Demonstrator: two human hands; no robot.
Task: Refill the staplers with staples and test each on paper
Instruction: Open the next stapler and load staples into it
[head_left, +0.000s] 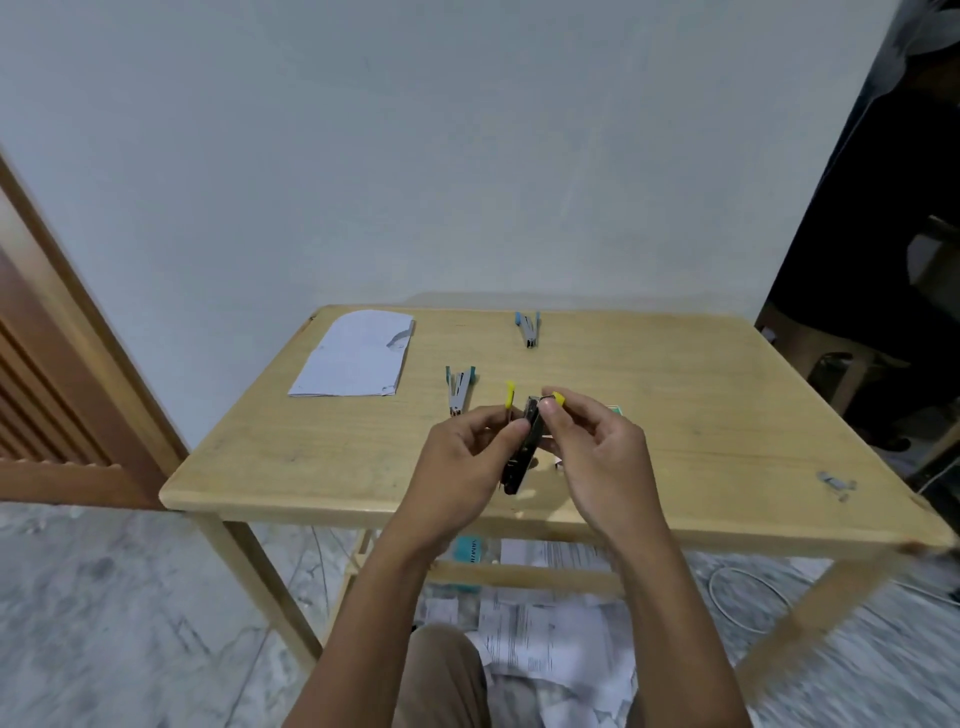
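Wooden table (249, 467) carries paper (358, 356) at left; over its middle the left hand (462, 457) grips the opened yellow stapler (524, 452), the right hand (597, 447) pinches its yellow-tipped end; refilling looks underway, and next a staple strip must seat squarely

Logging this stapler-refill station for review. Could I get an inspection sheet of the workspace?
Surface: wooden table, set against the wall.
Job's things: yellow stapler held open above the table; green stapler and blue stapler lie open on it; paper stack far left; teal box partly hidden behind the right hand.
Clutter: loose metal bits near the table's right front corner; printed papers on the floor beneath.
Hands: left hand grips the yellow stapler's body; right hand pinches its yellow-tipped part.
Cables: white cable on the floor, right.
Surroundings: pale wall, wooden door left, marble floor.
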